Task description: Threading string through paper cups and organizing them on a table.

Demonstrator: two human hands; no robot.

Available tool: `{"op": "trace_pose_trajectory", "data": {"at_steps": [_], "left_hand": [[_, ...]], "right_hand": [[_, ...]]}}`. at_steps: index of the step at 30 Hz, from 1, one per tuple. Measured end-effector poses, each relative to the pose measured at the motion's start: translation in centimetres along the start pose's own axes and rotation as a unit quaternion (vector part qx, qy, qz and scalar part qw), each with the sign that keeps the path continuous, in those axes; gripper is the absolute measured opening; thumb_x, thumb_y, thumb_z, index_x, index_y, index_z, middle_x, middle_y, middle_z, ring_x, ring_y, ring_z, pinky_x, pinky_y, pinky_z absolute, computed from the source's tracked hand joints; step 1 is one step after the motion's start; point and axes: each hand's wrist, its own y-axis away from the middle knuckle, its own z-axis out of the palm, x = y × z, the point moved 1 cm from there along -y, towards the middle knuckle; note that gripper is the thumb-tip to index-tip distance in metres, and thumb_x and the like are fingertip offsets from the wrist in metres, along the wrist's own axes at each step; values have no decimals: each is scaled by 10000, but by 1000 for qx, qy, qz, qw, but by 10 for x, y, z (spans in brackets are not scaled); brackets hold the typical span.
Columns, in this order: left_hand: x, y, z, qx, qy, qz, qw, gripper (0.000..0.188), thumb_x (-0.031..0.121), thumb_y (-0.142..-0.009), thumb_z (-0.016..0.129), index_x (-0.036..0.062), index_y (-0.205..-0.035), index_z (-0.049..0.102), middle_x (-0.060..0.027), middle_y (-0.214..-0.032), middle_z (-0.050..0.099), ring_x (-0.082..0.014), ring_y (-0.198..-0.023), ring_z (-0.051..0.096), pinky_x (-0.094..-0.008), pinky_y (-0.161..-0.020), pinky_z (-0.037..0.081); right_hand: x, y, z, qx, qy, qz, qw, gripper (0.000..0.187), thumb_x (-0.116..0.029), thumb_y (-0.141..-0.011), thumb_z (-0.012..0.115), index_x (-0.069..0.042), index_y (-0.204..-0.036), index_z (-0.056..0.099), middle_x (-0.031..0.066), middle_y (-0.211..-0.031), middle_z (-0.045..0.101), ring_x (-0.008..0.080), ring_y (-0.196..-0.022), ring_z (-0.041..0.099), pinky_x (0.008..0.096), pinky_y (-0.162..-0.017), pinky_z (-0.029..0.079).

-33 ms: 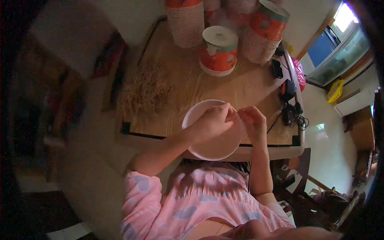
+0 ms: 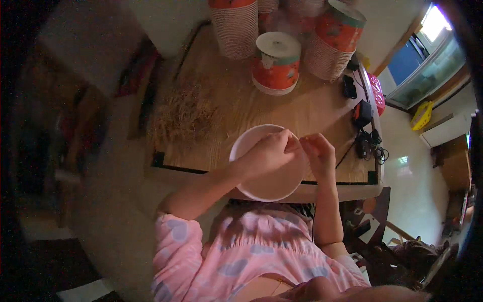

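Observation:
A white round tub (image 2: 269, 186) lies at the table's near edge, its open mouth facing up toward me. My left hand (image 2: 275, 151) reaches across the mouth to the tub's far right side, with its fingers bent and pinched together. Close beside it, my right hand (image 2: 319, 153) is at the right rim, with thumb and fingers also drawn together. The fingertips of both hands nearly meet there. Whatever is between them is too small and too hidden to name. A pile of thin brown strands (image 2: 186, 116) lies on the wooden table (image 2: 236, 105) to the left.
Beyond the tub stands an upturned red and green paper tub (image 2: 275, 75). Tall stacks of nested tubs (image 2: 235, 32) (image 2: 329, 55) line the far side. Black adapters and cables (image 2: 363, 113) (image 2: 367, 145) lie along the right edge, near a pink basket (image 2: 376, 93).

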Motion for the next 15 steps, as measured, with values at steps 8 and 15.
{"op": "trace_pose_trajectory", "data": {"at_steps": [8,15], "left_hand": [[-8,-15,11,-70,360,-196,909,272,139,-791,603,-8,-1010,537,-110,-911,616,-196,-820,593,-326,-730,466],[32,-5,-35,116,-275,191,935,162,73,-764,563,29,-919,553,-138,-830,576,-301,-800,582,-380,-727,467]], "right_hand": [[-6,-5,4,4,51,-29,998,111,-2,-776,616,-25,-882,594,50,-837,630,133,-804,573,268,-722,457],[-21,-17,8,-31,251,-166,953,123,-15,-777,608,-35,-898,596,84,-857,636,201,-805,604,294,-715,469]]}}
